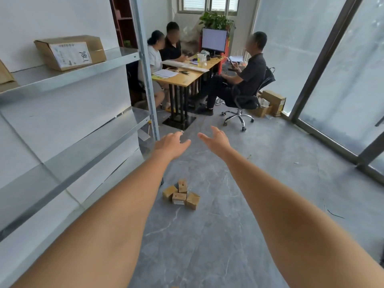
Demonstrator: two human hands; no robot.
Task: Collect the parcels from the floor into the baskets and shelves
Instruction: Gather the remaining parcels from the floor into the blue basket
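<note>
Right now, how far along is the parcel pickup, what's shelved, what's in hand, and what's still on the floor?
Done: one labelled cardboard box sits on the top shelf of the metal rack. In hand: nothing; the left hand and right hand reach forward, open and empty. Left: four small parcels cluster on the grey floor beside the rack. No basket is in view.

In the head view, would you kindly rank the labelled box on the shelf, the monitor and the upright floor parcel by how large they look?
1. labelled box, though it sits nearer the camera
2. monitor
3. upright floor parcel
</note>
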